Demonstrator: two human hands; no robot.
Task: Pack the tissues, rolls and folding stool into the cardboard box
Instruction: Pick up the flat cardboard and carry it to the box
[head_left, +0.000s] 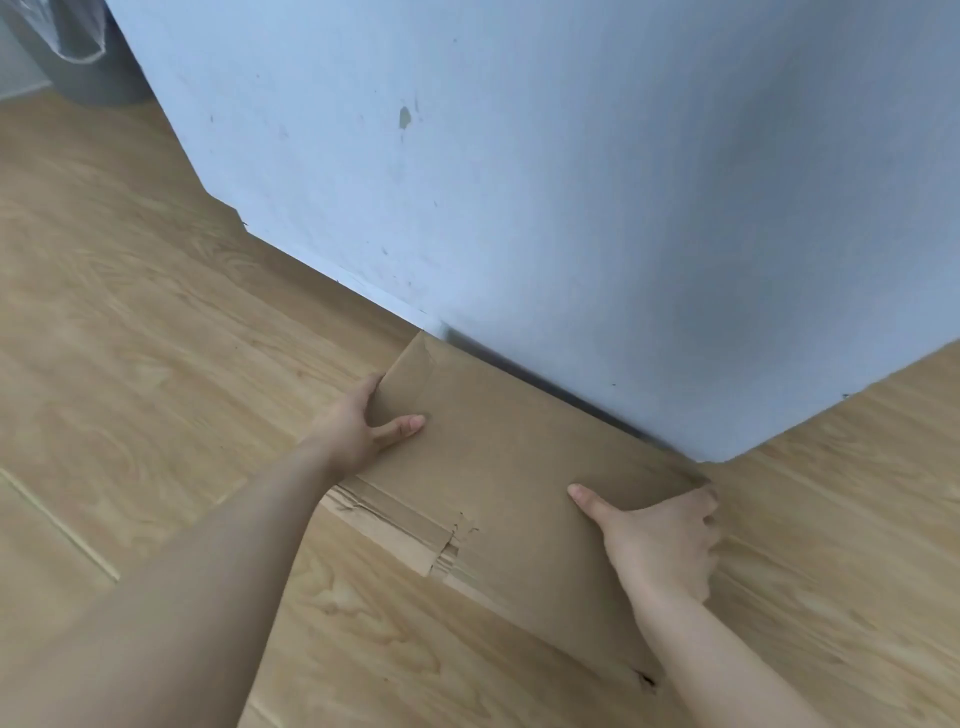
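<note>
Fingers of the left hand (358, 431) and right hand (660, 535) curl around opposite edges of the flattened cardboard box (509, 467), thumbs pressed on top. It lies against the wall (519, 182) at 12 o'clock, brown, its near edge torn.

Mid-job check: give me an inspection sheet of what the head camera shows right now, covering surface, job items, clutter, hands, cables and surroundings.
Surface: light wood-grain floor, bare where visible.
Job's things: flattened cardboard box lying on the floor, its far edge against the wall; torn edges and tape strips along the near-left side. Tissues, rolls and folding stool: nothing seen.
Clutter: nothing seen.
Grippers: left hand grips the box's left edge, thumb on top; right hand grips the right edge, thumb on top.
Cables: nothing seen.
Surroundings: pale blue wall with scuffs and a chipped spot; grey bin with a clear liner at top left.
</note>
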